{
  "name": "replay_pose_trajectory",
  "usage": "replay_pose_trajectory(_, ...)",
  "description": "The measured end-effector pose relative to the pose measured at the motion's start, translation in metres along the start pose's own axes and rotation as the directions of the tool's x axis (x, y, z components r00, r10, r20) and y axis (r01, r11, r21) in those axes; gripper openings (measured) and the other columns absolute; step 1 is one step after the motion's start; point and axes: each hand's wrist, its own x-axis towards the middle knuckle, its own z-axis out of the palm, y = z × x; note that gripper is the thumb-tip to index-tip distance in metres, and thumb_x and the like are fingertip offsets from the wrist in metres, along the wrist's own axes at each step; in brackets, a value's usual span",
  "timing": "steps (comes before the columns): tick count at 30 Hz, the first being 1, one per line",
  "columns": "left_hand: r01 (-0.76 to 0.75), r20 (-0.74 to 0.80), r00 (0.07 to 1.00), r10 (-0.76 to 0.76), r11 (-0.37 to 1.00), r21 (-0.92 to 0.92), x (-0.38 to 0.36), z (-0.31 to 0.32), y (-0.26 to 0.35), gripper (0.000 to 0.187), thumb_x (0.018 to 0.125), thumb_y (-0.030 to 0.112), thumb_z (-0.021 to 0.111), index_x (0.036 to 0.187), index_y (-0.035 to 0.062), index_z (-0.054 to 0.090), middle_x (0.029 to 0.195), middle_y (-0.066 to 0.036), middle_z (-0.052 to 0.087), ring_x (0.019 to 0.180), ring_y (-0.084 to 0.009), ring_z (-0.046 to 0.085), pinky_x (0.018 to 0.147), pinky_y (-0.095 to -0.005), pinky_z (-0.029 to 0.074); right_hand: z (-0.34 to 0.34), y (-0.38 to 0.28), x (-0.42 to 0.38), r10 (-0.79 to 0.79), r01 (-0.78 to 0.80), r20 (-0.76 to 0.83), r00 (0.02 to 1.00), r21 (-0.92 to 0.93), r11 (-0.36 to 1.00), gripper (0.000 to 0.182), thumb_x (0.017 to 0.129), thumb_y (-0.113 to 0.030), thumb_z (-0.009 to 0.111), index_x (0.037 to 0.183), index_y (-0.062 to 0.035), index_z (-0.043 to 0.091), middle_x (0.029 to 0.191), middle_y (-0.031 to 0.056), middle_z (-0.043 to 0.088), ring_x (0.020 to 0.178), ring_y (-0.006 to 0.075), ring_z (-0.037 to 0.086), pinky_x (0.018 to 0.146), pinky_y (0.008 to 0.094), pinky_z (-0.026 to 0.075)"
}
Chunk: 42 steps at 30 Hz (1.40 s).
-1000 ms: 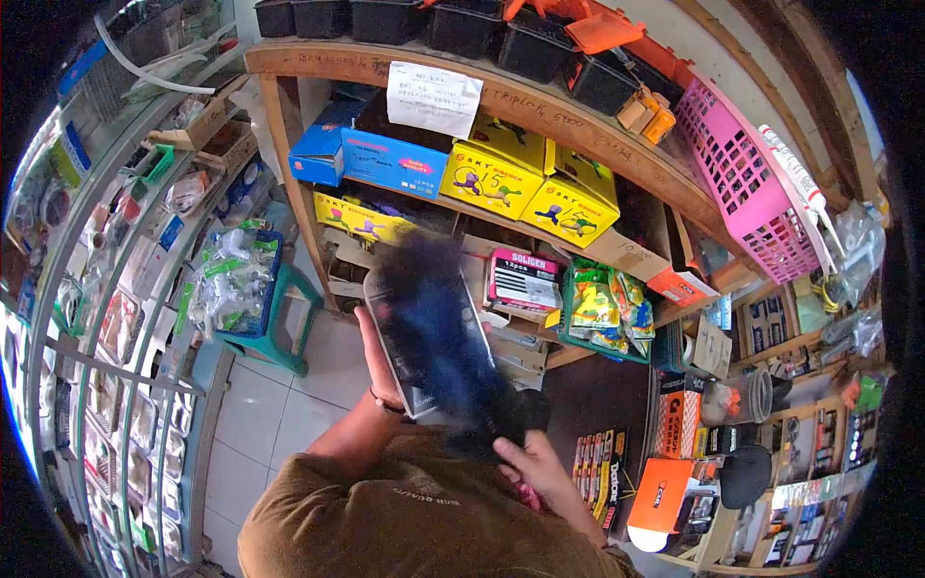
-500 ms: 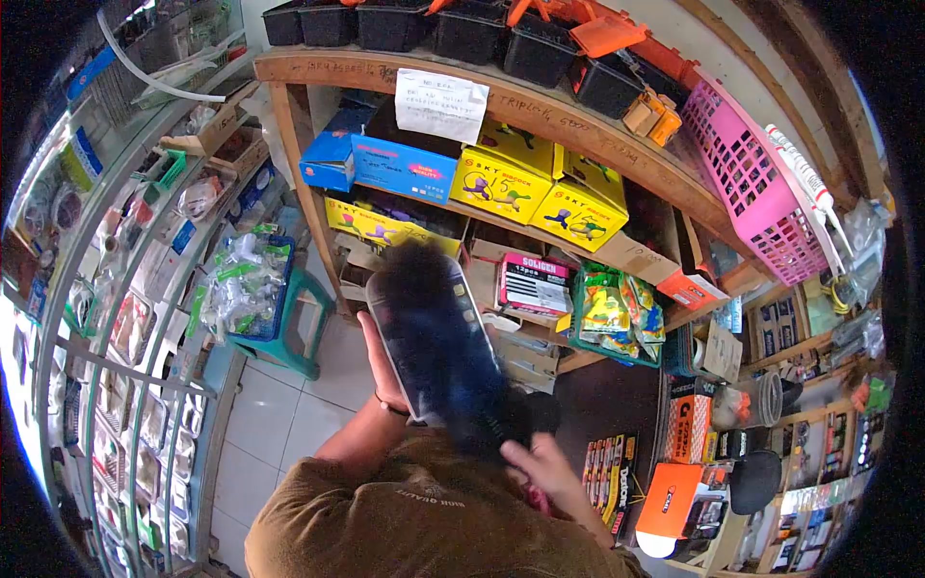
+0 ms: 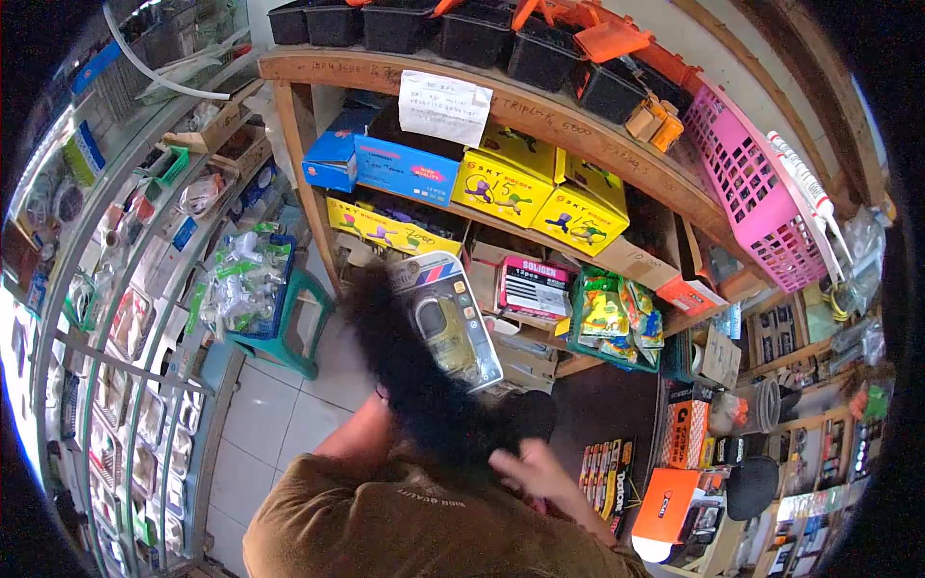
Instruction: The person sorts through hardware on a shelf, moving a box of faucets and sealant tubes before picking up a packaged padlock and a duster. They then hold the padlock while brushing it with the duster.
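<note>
A clear blister pack [image 3: 455, 323] stands tilted in front of the shelf; inside it is what looks like a brass padlock on a printed card. My left hand [image 3: 378, 409] supports the pack from its left side, with only the wrist area showing and the fingers covered. Over the pack's left part lies a dark, fluffy duster [image 3: 400, 361], smeared by motion. My right hand [image 3: 533, 470] is closed round the duster's handle end, low in front of my chest. The handle itself is mostly hidden.
Ahead is a wooden shelf [image 3: 376, 67] with yellow boxes [image 3: 506, 188], a blue box [image 3: 400, 171] and black bins [image 3: 477, 37]. A pink basket [image 3: 747, 193] sits upper right. To the left are a green stool [image 3: 308, 323] and a glass display case [image 3: 125, 376].
The duster has swept left across the blister pack, uncovering the padlock side and hiding my left fingers. My right hand has shifted slightly left.
</note>
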Motion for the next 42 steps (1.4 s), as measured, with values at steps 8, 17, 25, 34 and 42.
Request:
replay_pose_trajectory(8,0.023,-0.043,0.999,-0.018,0.992,0.127,0.007,-0.050,0.003,0.077,0.082,0.068,0.034,0.132,0.0094,0.036,0.122,-0.013,0.052,0.103,-0.0290,0.056,0.086,-0.0475,0.047,0.007,0.021,-0.005,0.042,-0.049,-0.099,0.994,-0.071,0.996,0.041,0.090,-0.033,0.054,0.060,-0.0055,0.048,0.045,0.0000,0.041,0.038,0.0078,0.039,0.035,0.0254,0.030)
replay_pose_trajectory(17,-0.065,-0.039,0.997,0.065,0.998,0.010,0.004,-0.065,0.011,0.093,0.074,0.075,0.039,0.137,0.0077,0.027,0.132,-0.019,0.040,0.117,-0.0370,0.044,0.098,-0.0522,0.035,-0.002,-0.005,0.003,0.392,-0.332,-0.146,0.908,0.319,0.888,0.042,0.089,-0.031,0.057,0.057,-0.0045,0.046,0.048,0.0017,0.041,0.043,0.0099,0.037,0.042,0.0283,0.033)
replay_pose_trajectory(25,-0.067,0.039,0.997,0.067,0.998,-0.004,0.007,-0.041,0.004,0.086,0.077,0.073,0.035,0.134,0.0089,0.033,0.127,-0.015,0.047,0.110,-0.0343,0.050,0.094,-0.0486,0.040,-0.005,-0.008,0.002,0.354,-0.324,-0.084,0.932,0.252,0.912,0.044,0.088,-0.032,0.057,0.056,-0.0043,0.045,0.045,0.0013,0.041,0.040,0.0110,0.036,0.039,0.0294,0.032)
replay_pose_trajectory(34,-0.015,0.015,1.000,0.016,0.999,-0.052,0.002,-0.033,0.009,0.086,0.076,0.074,0.035,0.136,0.0120,0.032,0.131,-0.013,0.043,0.117,-0.0336,0.044,0.100,-0.0509,0.031,-0.003,-0.011,0.005,0.547,-0.381,-0.108,0.830,0.606,0.698,0.046,0.087,-0.038,0.058,0.059,-0.0026,0.049,0.047,0.0003,0.042,0.042,0.0109,0.042,0.041,0.0293,0.036)
replay_pose_trajectory(42,0.100,0.024,0.995,-0.098,0.985,-0.140,-0.003,-0.034,-0.001,0.086,0.073,0.068,0.047,0.134,0.0083,0.033,0.129,-0.020,0.043,0.112,-0.0357,0.049,0.091,-0.0486,0.043,-0.012,-0.005,0.003,0.659,-0.319,-0.347,0.667,0.667,0.674,0.026,0.088,-0.028,0.058,0.078,-0.0052,0.051,0.054,-0.0021,0.044,0.041,0.0079,0.039,0.038,0.0236,0.032)
